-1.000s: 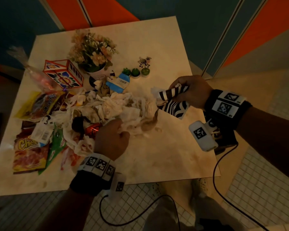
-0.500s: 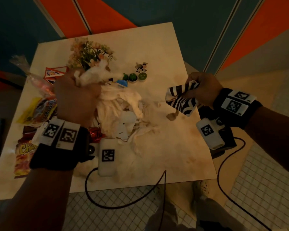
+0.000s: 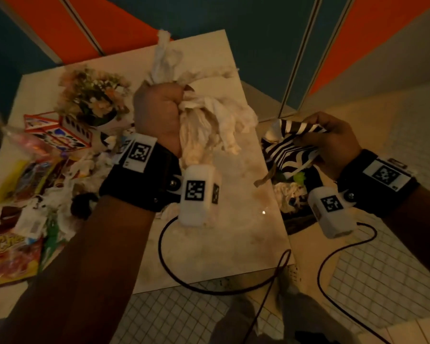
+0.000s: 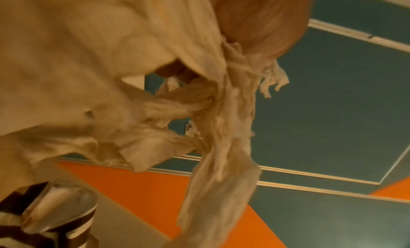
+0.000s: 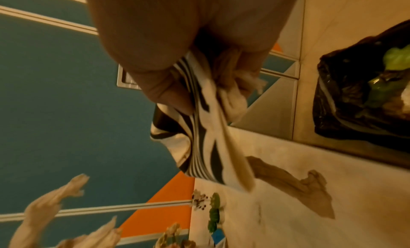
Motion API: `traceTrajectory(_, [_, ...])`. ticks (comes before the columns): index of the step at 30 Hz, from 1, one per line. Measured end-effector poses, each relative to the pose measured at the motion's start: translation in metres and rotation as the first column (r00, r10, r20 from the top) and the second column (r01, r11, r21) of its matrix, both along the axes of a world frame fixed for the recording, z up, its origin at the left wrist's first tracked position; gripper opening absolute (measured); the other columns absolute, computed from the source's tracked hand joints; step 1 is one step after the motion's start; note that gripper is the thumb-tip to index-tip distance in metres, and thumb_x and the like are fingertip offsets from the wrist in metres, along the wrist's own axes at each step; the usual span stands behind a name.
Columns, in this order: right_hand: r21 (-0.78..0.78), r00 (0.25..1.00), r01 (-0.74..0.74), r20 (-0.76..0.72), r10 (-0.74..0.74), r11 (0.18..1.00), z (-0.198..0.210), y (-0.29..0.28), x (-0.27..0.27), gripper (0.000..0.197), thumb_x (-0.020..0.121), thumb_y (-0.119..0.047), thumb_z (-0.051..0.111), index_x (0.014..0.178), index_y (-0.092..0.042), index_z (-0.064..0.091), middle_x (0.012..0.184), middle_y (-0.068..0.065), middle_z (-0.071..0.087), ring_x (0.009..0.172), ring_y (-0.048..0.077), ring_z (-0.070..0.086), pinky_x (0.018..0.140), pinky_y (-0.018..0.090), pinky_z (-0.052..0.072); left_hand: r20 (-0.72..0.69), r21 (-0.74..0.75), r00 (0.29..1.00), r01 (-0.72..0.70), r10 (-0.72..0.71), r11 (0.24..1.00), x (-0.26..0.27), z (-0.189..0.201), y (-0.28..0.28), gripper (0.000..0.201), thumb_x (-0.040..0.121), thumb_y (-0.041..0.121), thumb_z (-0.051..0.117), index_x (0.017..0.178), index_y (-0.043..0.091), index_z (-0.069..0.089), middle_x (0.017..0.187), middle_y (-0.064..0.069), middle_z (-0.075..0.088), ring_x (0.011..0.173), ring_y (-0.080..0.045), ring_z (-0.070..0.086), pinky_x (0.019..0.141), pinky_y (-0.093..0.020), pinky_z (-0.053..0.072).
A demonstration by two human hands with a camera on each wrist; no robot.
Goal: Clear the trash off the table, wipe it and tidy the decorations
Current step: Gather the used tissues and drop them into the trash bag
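- Left hand point(image 3: 159, 115) has risen, fist clenching crumpled tissues point(image 3: 209, 120) above the table point(image 3: 246, 232); strands trail downward.
- Right hand point(image 3: 333, 142) pinches striped wrapper point(image 3: 291, 145), beside tissues.
- "Che…" legible on snack bag point(image 3: 13, 256).

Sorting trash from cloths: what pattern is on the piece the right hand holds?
Black-and-white zebra-like stripes on the piece the right hand pinches; clearest in the right wrist view.

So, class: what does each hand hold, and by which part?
The left hand grips a wad of crumpled tissues around its middle, loose ends hanging out. The right hand pinches the zebra-striped wrapper by its upper edge.
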State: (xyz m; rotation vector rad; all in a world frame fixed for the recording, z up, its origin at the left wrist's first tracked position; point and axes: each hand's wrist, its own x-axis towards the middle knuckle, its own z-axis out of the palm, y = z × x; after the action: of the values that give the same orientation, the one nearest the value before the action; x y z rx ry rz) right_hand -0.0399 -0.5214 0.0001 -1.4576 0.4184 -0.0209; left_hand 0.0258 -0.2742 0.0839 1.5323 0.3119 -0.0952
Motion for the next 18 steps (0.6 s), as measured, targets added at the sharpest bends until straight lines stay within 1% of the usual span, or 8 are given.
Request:
traceTrajectory(1, [0.010, 1.000, 0.017, -0.005, -0.017, 1.000, -0.002, -0.010, -0.004, 0.032, 0.073, 0.018, 0.057, 0.068, -0.014, 0.055, 0.057, -0.001, 0.063, 0.059, 0.020, 0.062, 0.055, 0.026, 0.049, 0.000, -0.007, 1.000, 0.019, -0.019, 1.000, 0.000, -0.004, -0.014, 0.053, 0.078, 0.007, 0.052, 0.121, -0.023, 0.046, 0.053, 0.005, 0.056, 0.049, -0.004, 0.055, 0.051, -0.016, 0.047])
traceTrajectory(4, [0.027, 0.998, 0.052, -0.039, -0.051, 0.998, -0.010, -0.041, -0.019, 0.031, 0.077, 0.019, 0.051, 0.069, -0.012, 0.053, 0.052, -0.003, 0.062, 0.052, 0.015, 0.061, 0.049, 0.022, 0.048, -0.005, 0.021, 1.000, 0.028, -0.028, 0.999, 0.001, -0.017, -0.060, 0.060, 0.068, 0.016, 0.052, 0.119, -0.017, 0.051, 0.078, -0.008, 0.056, 0.068, -0.015, 0.055, 0.063, -0.023, 0.048])
traceTrajectory(8, [0.027, 0.986, 0.107, -0.129, -0.103, 0.994, -0.029, -0.086, -0.036, 0.035, 0.080, 0.018, 0.048, 0.067, -0.013, 0.055, 0.060, 0.007, 0.059, 0.062, 0.028, 0.057, 0.059, 0.035, 0.046, -0.067, 0.050, 0.992, 0.107, -0.103, 0.993, 0.004, -0.043, -0.115, 0.029, 0.081, -0.003, 0.053, 0.108, -0.008, 0.062, 0.070, -0.002, 0.054, 0.060, -0.012, 0.051, 0.048, -0.016, 0.044])
traceTrajectory(9, [0.018, 0.981, 0.123, -0.151, -0.119, 0.992, -0.034, -0.097, -0.039, 0.034, 0.080, 0.019, 0.047, 0.067, -0.012, 0.055, 0.062, 0.009, 0.058, 0.063, 0.029, 0.056, 0.061, 0.037, 0.045, -0.080, 0.038, 0.990, 0.121, -0.118, 0.992, 0.003, -0.049, -0.129, 0.024, 0.079, -0.008, 0.053, 0.099, -0.003, 0.065, 0.071, -0.005, 0.057, 0.060, -0.016, 0.053, 0.048, -0.019, 0.043])
traceTrajectory(11, [-0.004, 0.970, 0.143, -0.198, -0.141, 0.990, -0.044, -0.116, -0.045, 0.034, 0.080, 0.019, 0.046, 0.068, -0.011, 0.055, 0.062, 0.009, 0.057, 0.062, 0.029, 0.055, 0.060, 0.037, 0.045, -0.117, 0.049, 0.982, 0.153, -0.147, 0.987, 0.004, -0.066, -0.157, 0.023, 0.067, -0.004, 0.060, 0.087, 0.006, 0.066, 0.077, -0.012, 0.064, 0.066, -0.023, 0.059, 0.054, -0.026, 0.043])
traceTrajectory(13, [-0.032, 0.960, 0.140, -0.239, -0.143, 0.990, -0.056, -0.135, -0.051, 0.033, 0.081, 0.018, 0.046, 0.068, -0.011, 0.055, 0.061, 0.009, 0.057, 0.061, 0.030, 0.053, 0.058, 0.037, 0.045, -0.172, 0.065, 0.970, 0.183, -0.169, 0.981, 0.005, -0.085, -0.182, 0.034, 0.058, 0.004, 0.058, 0.090, 0.007, 0.068, 0.086, -0.016, 0.067, 0.076, -0.030, 0.064, 0.062, -0.032, 0.046])
traceTrajectory(15, [-0.062, 0.951, 0.116, -0.281, -0.129, 0.991, -0.069, -0.151, -0.055, 0.033, 0.081, 0.017, 0.044, 0.068, -0.010, 0.055, 0.066, 0.015, 0.054, 0.062, 0.031, 0.051, 0.061, 0.039, 0.044, -0.239, 0.082, 0.949, 0.230, -0.205, 0.970, 0.006, -0.107, -0.203, 0.033, 0.069, 0.000, 0.058, 0.101, 0.004, 0.067, 0.089, -0.014, 0.065, 0.082, -0.029, 0.063, 0.067, -0.033, 0.046])
traceTrajectory(18, [-0.097, 0.929, 0.058, -0.360, -0.089, 0.994, -0.096, -0.170, -0.058, 0.033, 0.083, 0.014, 0.046, 0.067, -0.012, 0.056, 0.069, 0.017, 0.051, 0.065, 0.030, 0.048, 0.063, 0.044, 0.042, -0.307, 0.206, 0.920, 0.314, -0.243, 0.927, 0.012, -0.151, -0.228, 0.026, 0.081, -0.001, 0.053, 0.099, 0.010, 0.068, 0.083, -0.003, 0.063, 0.076, -0.020, 0.061, 0.060, -0.022, 0.048])
